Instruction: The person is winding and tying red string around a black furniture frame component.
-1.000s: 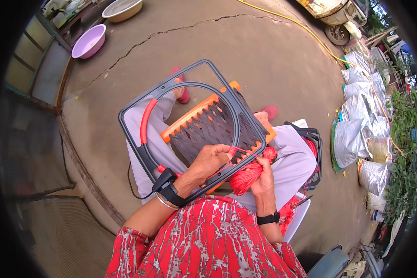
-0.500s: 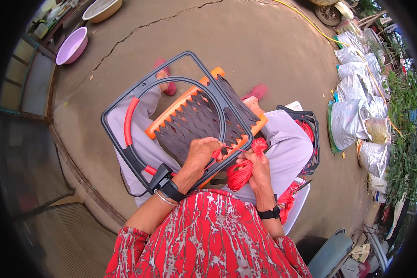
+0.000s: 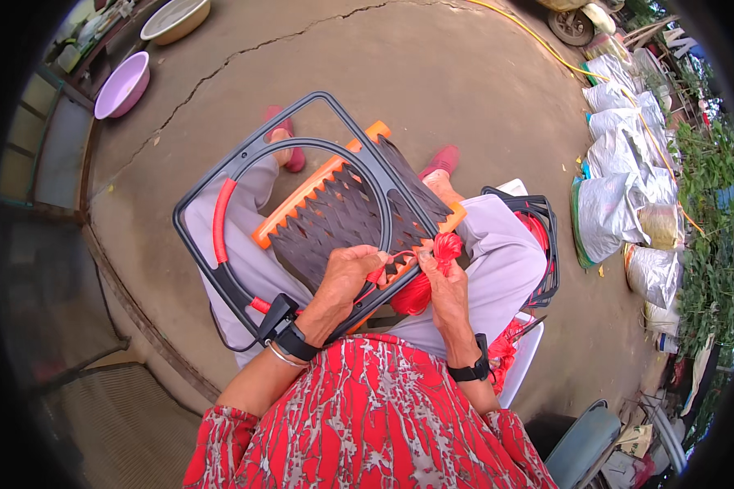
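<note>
A dark grey square plastic frame with a round ring inside lies tilted across my lap. Red cord is wound tightly round part of the ring's left side, with a shorter red wrap lower down. At the ring's lower right, my left hand pinches the red strand against the frame. My right hand is closed round a loose bundle of red cord, beside the frame's right bar. A short stretch of strand runs between both hands. Some fingertips are hidden behind the frame and the bundle.
Under the frame is an orange-edged piece with dark woven straps. More dark frames with red cord stack at my right, by a white tub holding red cord. White sacks line the right; purple and beige basins sit far left.
My right hand has moved up and left, closer to my left hand and the frame's bar. The bundle now hangs partly behind the bar, and the strand between my hands is shorter.
</note>
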Demonstrator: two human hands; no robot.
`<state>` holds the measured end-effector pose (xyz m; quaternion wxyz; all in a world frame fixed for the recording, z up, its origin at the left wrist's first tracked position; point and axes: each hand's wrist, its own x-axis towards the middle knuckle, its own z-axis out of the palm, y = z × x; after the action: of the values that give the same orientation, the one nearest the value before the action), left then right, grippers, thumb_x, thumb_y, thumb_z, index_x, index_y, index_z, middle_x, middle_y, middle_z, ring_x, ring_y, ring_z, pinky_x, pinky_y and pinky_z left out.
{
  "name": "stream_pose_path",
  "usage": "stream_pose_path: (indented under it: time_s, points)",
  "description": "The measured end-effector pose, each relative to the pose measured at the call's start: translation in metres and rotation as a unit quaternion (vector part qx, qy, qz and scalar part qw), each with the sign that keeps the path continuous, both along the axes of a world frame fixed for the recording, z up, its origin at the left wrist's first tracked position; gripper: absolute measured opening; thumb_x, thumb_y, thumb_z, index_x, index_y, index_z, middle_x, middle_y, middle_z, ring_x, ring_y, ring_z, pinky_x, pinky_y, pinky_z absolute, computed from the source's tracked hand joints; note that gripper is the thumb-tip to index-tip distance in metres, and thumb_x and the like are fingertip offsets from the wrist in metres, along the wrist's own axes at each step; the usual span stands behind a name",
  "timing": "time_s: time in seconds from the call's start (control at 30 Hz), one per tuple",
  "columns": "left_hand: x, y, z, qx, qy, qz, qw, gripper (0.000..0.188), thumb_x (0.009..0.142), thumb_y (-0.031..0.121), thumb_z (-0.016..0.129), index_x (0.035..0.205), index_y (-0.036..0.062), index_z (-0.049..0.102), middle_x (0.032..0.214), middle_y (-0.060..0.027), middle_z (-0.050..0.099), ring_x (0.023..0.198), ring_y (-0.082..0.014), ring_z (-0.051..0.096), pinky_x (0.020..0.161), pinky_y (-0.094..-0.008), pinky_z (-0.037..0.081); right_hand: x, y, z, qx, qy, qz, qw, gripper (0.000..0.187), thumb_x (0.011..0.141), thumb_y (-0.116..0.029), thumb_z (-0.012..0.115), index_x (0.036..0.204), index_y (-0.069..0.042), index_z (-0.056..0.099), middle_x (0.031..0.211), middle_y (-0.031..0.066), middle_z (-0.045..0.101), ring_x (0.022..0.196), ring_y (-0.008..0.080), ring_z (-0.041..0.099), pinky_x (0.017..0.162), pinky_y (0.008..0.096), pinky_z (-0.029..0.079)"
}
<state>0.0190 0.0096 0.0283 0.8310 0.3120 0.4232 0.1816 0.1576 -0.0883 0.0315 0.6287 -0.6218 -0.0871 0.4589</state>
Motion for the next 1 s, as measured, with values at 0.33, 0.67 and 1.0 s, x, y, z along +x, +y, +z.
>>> stream_pose_path:
  time_s: [0.33, 0.67, 1.0]
  points:
    - [-0.006, 0.012, 0.008, -0.035, -0.004, -0.057, 0.998, 0.021, 0.091, 0.014, 0.06, 0.094, -0.0063, 0.066, 0.066, -0.0068, 0.06, 0.058, -0.012, 0.056, 0.058, -0.0246, 0.048, 0.001, 0.006, -0.014, 0.011, 0.025, -0.033, 0.999, 0.016, 0.089, -0.012, 0.067, 0.099, -0.003, 0.059, 0.081, 0.0044, 0.064, 0.067, 0.0114, 0.062, 0.058, 0.0263, 0.052]
    - [-0.014, 0.002, 0.011, -0.011, 0.029, -0.037, 0.999, 0.018, 0.09, 0.009, 0.06, 0.083, -0.0057, 0.068, 0.069, -0.0085, 0.065, 0.06, -0.0119, 0.061, 0.054, -0.0249, 0.049, -0.002, 0.004, -0.02, 0.026, 0.027, -0.028, 0.999, 0.019, 0.088, -0.013, 0.068, 0.098, 0.0, 0.059, 0.076, 0.0071, 0.064, 0.059, 0.0156, 0.063, 0.056, 0.0305, 0.056]
    - [-0.014, -0.011, -0.012, 0.04, 0.055, -0.063, 0.996, 0.017, 0.091, 0.009, 0.059, 0.083, -0.0034, 0.068, 0.068, -0.0047, 0.063, 0.059, -0.0087, 0.056, 0.057, -0.0222, 0.045, 0.032, -0.017, -0.004, -0.036, -0.297, 0.044, 0.953, 0.024, 0.09, -0.023, 0.067, 0.093, -0.001, 0.062, 0.072, 0.0052, 0.064, 0.061, 0.0094, 0.057, 0.055, 0.024, 0.046]
